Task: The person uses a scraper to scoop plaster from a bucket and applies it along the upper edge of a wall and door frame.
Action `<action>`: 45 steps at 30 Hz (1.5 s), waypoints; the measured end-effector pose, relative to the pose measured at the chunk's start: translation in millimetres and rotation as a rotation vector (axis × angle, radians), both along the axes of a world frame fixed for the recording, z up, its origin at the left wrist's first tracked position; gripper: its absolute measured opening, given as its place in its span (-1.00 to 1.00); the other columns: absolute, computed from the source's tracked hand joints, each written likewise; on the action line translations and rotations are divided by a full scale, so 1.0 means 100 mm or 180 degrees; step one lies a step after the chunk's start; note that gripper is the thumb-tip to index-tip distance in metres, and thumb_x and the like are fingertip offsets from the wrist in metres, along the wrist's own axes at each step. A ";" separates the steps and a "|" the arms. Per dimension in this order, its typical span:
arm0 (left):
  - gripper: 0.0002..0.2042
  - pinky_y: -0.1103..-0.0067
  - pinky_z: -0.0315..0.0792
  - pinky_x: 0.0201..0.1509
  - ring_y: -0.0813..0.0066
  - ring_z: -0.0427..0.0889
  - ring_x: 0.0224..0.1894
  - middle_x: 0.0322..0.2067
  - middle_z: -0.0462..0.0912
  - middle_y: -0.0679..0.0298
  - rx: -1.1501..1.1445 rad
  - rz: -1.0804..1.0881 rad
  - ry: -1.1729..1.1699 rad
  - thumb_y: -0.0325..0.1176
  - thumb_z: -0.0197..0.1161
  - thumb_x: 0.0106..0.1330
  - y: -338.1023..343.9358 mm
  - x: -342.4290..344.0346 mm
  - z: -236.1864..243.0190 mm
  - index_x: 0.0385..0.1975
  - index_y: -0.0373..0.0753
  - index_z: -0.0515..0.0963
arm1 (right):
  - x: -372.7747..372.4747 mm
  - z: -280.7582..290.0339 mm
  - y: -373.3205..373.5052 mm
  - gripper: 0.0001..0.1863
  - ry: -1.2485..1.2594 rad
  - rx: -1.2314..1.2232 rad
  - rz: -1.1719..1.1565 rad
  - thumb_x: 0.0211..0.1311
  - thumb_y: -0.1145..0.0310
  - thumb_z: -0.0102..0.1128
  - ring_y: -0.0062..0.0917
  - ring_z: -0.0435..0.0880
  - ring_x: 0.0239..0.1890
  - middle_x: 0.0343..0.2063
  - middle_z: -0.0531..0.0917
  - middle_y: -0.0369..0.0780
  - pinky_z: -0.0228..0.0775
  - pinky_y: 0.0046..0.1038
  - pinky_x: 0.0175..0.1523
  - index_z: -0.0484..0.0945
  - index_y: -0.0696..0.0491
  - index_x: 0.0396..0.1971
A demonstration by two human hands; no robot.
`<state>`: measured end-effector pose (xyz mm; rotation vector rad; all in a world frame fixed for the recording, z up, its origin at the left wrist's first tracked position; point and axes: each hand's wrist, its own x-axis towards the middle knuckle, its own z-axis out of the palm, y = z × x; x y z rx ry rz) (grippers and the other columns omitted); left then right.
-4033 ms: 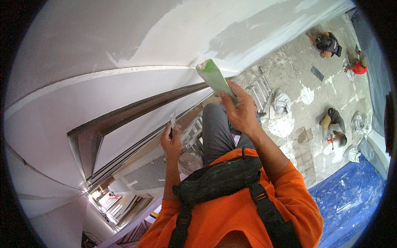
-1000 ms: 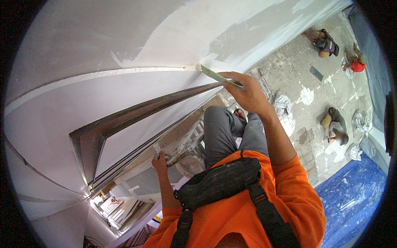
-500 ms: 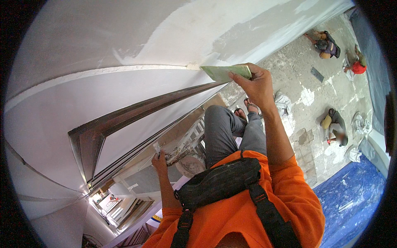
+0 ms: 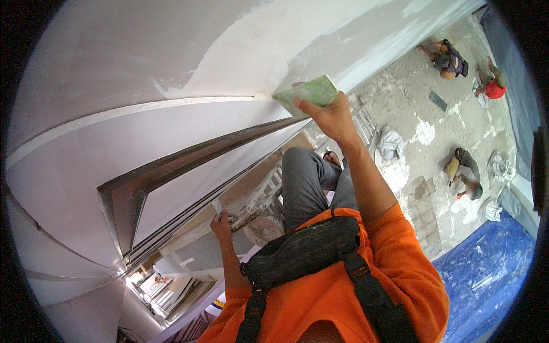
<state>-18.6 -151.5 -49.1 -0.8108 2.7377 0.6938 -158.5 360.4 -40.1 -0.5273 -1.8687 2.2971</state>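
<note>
My right hand (image 4: 331,117) is closed round a dusty pale green sanding block (image 4: 311,92), thumb along its near face. The block's left end is against or very close to the end of a white ledge (image 4: 171,104) on the wall; exact contact is hard to see. Low on the left, my left hand (image 4: 221,224) has its fingers closed, and a small whitish piece sticks up from them. I cannot make out what it is. Between the hands runs a dark brown frame (image 4: 189,157) set in the white wall.
The wall (image 4: 246,54) above is patched with white and grey filler. Far below is a stained floor (image 4: 412,103) with several people, a white sack (image 4: 391,143) and a blue sheet (image 4: 486,274). Near my left hand are a round, plaster-smeared container (image 4: 263,228) and a ladder-like rack (image 4: 269,188).
My right hand has shifted left and slightly down, tilting the sanding block so that its broad green face shows more. The left hand stays almost where it was.
</note>
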 end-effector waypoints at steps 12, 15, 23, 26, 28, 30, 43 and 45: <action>-0.66 0.38 0.43 -0.20 0.42 0.54 -0.41 -0.52 0.66 0.23 0.0027 -0.0197 0.0010 -0.16 0.26 0.39 0.13 -0.03 0.11 -0.45 -0.35 0.71 | -0.12 0.40 -0.01 -0.74 0.0083 0.0045 0.0010 0.17 0.35 0.43 -0.58 0.68 -0.38 -0.41 0.77 -0.17 0.52 -0.44 -0.24 0.71 0.24 -0.25; -0.65 0.40 0.45 -0.17 0.41 0.57 -0.39 -0.49 0.69 0.22 0.0054 -0.0233 0.0042 -0.15 0.26 0.39 0.19 -0.05 0.13 -0.45 -0.34 0.72 | -0.13 0.42 0.02 -0.75 0.0107 0.0086 0.0097 0.17 0.36 0.43 -0.58 0.68 -0.39 -0.41 0.77 -0.17 0.52 -0.45 -0.26 0.71 0.24 -0.26; -0.64 0.40 0.45 -0.17 0.40 0.58 -0.40 -0.50 0.70 0.23 -0.0045 -0.0214 0.0058 -0.12 0.28 0.38 0.18 -0.05 0.11 -0.46 -0.33 0.72 | -0.19 0.54 0.06 -0.78 0.0500 -0.0154 0.0167 0.21 0.41 0.42 -0.56 0.70 -0.37 -0.38 0.77 -0.15 0.53 -0.48 -0.25 0.70 0.26 -0.25; -0.65 0.41 0.45 -0.15 0.42 0.56 -0.38 -0.49 0.69 0.27 -0.0059 -0.0314 -0.0023 -0.15 0.28 0.38 0.20 -0.07 0.14 -0.46 -0.34 0.72 | -0.20 0.61 0.08 -0.78 0.0563 -0.0176 0.0262 0.21 0.43 0.41 -0.58 0.70 -0.35 -0.37 0.77 -0.17 0.54 -0.47 -0.23 0.69 0.25 -0.22; -0.66 0.42 0.44 -0.16 0.44 0.54 -0.39 -0.50 0.68 0.29 0.0007 -0.0313 0.0007 -0.17 0.28 0.38 0.24 -0.08 0.17 -0.47 -0.34 0.72 | -0.19 0.63 0.08 -0.81 0.0758 -0.0180 0.0219 0.22 0.43 0.38 -0.62 0.66 -0.37 -0.40 0.76 -0.22 0.51 -0.47 -0.23 0.69 0.22 -0.23; -0.66 0.43 0.44 -0.18 0.45 0.52 -0.41 -0.51 0.67 0.30 0.0072 -0.0278 0.0093 -0.18 0.27 0.38 0.19 -0.06 0.14 -0.48 -0.34 0.73 | -0.22 0.62 0.11 -0.75 0.0909 -0.0250 0.0313 0.20 0.44 0.42 -0.55 0.71 -0.28 -0.31 0.77 -0.16 0.56 -0.46 -0.16 0.67 0.23 -0.16; -0.65 0.45 0.41 -0.27 0.48 0.48 -0.47 -0.57 0.64 0.23 0.0033 -0.0068 -0.0043 -0.13 0.28 0.37 0.11 -0.04 0.06 -0.38 -0.36 0.71 | -0.05 0.19 0.07 -0.76 0.0204 -0.0084 -0.0046 0.23 0.40 0.40 -0.60 0.66 -0.34 -0.37 0.77 -0.17 0.51 -0.46 -0.21 0.68 0.27 -0.22; -0.65 0.44 0.39 -0.30 0.50 0.44 -0.48 -0.59 0.60 0.25 -0.0011 -0.0078 -0.0015 -0.13 0.29 0.37 0.06 -0.02 0.05 -0.38 -0.38 0.68 | -0.10 0.25 0.02 -0.78 0.0211 0.0210 0.0038 0.22 0.41 0.37 -0.57 0.67 -0.38 -0.40 0.77 -0.15 0.51 -0.43 -0.25 0.68 0.25 -0.23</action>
